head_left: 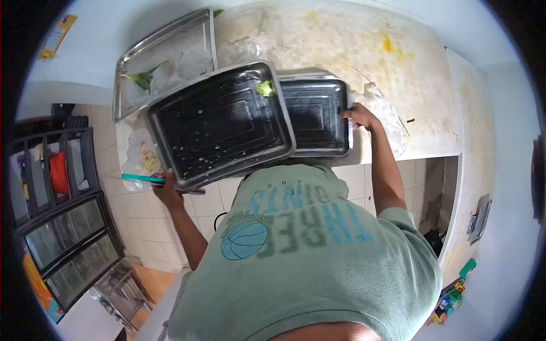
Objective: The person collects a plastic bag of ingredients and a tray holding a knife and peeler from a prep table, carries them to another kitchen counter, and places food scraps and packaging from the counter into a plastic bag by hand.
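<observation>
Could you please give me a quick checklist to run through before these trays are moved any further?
1. Left hand at the large black tray: ok, by its near left corner.
2. Left hand free of other things: not ok, it also holds a teal tool.
3. Right hand on the smaller black tray: ok, at its right edge.
4. Large black tray free of scraps: not ok, a green leafy piece lies near its far right corner.
5. Smaller black tray's left part free of scraps: cannot tell, the large one hides it.
</observation>
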Demonstrator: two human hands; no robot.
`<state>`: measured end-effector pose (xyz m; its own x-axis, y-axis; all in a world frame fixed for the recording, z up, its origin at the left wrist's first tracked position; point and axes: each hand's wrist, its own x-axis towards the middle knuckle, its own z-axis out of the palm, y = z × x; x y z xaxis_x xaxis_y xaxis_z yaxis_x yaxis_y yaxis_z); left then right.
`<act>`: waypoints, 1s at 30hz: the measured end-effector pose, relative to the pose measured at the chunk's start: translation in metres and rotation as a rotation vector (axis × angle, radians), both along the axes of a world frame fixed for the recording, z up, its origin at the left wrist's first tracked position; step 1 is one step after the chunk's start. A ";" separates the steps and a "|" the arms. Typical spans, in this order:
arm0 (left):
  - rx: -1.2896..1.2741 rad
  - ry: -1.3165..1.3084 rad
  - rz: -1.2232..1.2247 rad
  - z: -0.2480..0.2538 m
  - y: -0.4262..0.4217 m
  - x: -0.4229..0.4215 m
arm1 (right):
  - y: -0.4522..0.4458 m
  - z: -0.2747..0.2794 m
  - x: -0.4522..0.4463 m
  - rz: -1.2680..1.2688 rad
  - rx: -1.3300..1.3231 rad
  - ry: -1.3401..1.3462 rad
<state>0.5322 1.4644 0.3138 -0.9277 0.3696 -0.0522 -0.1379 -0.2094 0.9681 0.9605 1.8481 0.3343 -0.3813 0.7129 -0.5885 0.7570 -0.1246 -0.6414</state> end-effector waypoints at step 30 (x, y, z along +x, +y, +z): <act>-0.874 0.722 -0.725 -0.004 0.189 0.138 | -0.027 -0.114 0.047 -0.219 0.557 0.307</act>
